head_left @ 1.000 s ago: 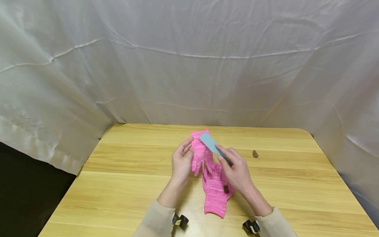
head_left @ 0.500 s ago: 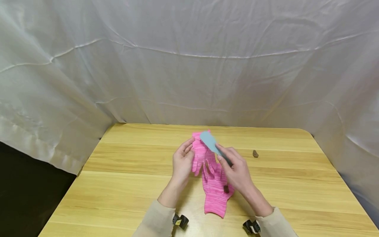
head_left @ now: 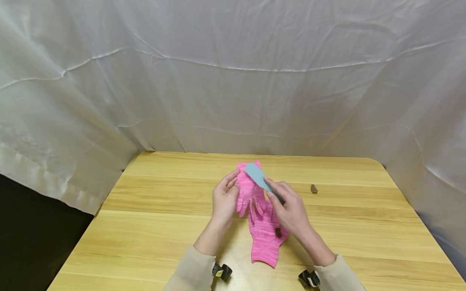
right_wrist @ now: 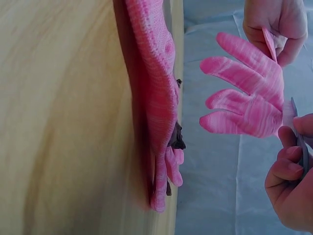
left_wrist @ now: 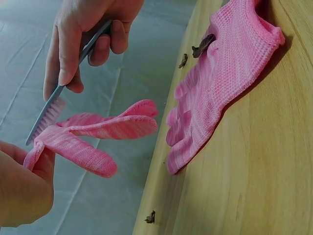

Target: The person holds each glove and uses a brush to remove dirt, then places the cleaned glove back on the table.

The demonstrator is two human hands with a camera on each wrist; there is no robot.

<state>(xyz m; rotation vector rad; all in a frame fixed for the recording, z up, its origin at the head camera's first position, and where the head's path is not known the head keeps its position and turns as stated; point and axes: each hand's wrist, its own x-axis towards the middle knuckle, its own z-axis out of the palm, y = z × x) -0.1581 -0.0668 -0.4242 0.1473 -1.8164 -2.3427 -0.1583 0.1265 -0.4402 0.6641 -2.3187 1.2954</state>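
Note:
My left hand [head_left: 223,198] pinches a pink knit glove [head_left: 244,184] by its edge, and the glove hangs fingers toward me above the table. In my right hand [head_left: 291,208] is a blue-grey brush [head_left: 256,173], gripped by its handle. Pale bristles [left_wrist: 50,113] meet the glove's fabric near the cuff end. A second pink glove [head_left: 265,251] lies flat below, fingers pointing away from me, partly overlapped by the held one in the head view. On it sits a dark brown lump [head_left: 278,232].
Another brown lump [head_left: 314,188] lies on the wooden table [head_left: 364,226] at the back right. The left wrist view also shows a small brown bit [left_wrist: 150,217] near the table edge. Grey-white curtains [head_left: 233,101] close in the back and sides.
The held glove has shifted slightly toward me and to the right, my left hand with it. The brush stays over the same part of the glove, with only tiny movement.

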